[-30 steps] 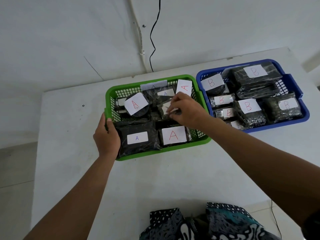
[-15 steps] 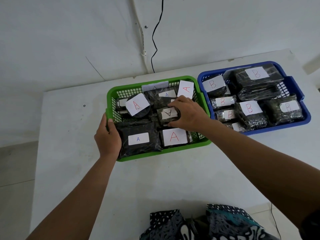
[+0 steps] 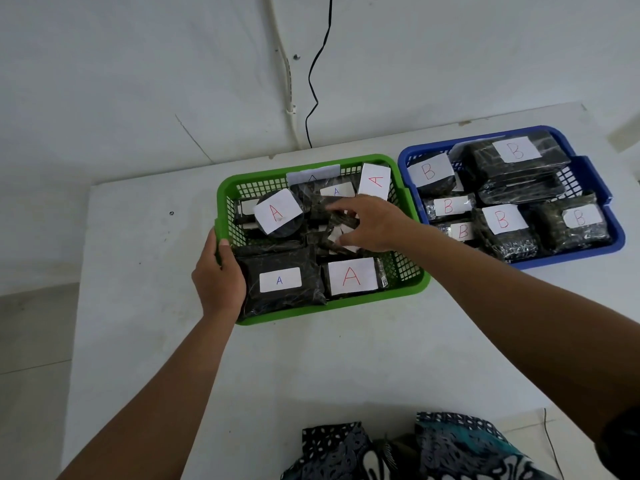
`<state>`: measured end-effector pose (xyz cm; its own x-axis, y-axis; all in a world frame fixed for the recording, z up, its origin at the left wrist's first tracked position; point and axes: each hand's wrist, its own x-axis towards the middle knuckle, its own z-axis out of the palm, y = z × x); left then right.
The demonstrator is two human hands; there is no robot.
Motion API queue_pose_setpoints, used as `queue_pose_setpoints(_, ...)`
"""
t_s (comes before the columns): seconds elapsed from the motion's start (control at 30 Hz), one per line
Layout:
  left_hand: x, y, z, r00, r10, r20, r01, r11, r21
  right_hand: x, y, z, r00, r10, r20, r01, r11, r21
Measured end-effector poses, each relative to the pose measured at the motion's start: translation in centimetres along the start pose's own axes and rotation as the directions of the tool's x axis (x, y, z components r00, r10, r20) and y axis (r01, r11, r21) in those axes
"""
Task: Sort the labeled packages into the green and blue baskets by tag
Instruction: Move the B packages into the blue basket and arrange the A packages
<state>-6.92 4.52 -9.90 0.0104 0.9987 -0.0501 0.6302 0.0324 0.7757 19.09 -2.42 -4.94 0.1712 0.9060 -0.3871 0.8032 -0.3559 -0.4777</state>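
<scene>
small package [image 3: 341, 233] mid green basket [image 3: 410, 287], tilted, long axis roughly near-left to far-right, label half hidden | right hand [image 3: 375, 223] over it, fingers spread loose, grip unclear | left hand [image 3: 218, 280] gripping basket's left rim | blue basket [image 3: 588, 171] right, B packages

hands [image 3: 374, 225] in green basket [image 3: 408, 282] — blue basket [image 3: 585, 171] beside

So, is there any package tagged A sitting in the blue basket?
No, every tag visible in the blue basket reads B; the A tags are all in the green basket.
</scene>
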Motion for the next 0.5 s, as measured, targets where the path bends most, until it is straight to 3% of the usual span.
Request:
queue_pose_setpoints(0.1,0.1,-0.2,0.0,1.0,-0.006,-0.001,0.006,1.0,-0.001,-0.4,0.2,-0.5,0.991,0.024,-0.13,0.0,0.983,0.182)
queue_pose_setpoints(0.17,0.2,-0.3,0.1,1.0,-0.002,0.001,0.002,1.0,-0.007,-0.6,0.2,-0.5,0.959,0.158,-0.233,-0.059,0.922,0.382)
queue_pose_setpoints(0.27,0.2,-0.3,0.1,1.0,-0.007,0.0,0.007,1.0,-0.001,-1.2,-0.3,-0.1,0.895,0.427,-0.129,-0.181,0.612,0.77)
queue_pose_setpoints(0.33,0.2,-0.3,0.2,1.0,-0.006,0.0,0.006,1.0,-0.001,-1.6,-0.6,0.6,0.882,0.47,-0.044,-0.204,0.464,0.862)
queue_pose_setpoints(0.43,0.3,-0.5,0.1,1.0,0.006,0.001,-0.006,1.0,0.004,-1.6,-0.6,1.8,0.868,0.488,-0.088,-0.231,0.555,0.799)
queue_pose_setpoints(0.5,0.3,-0.6,0.2,1.0,0.006,0.002,-0.006,1.0,0.001,-1.5,-0.6,2.0,0.837,0.539,-0.093,-0.24,0.515,0.823)
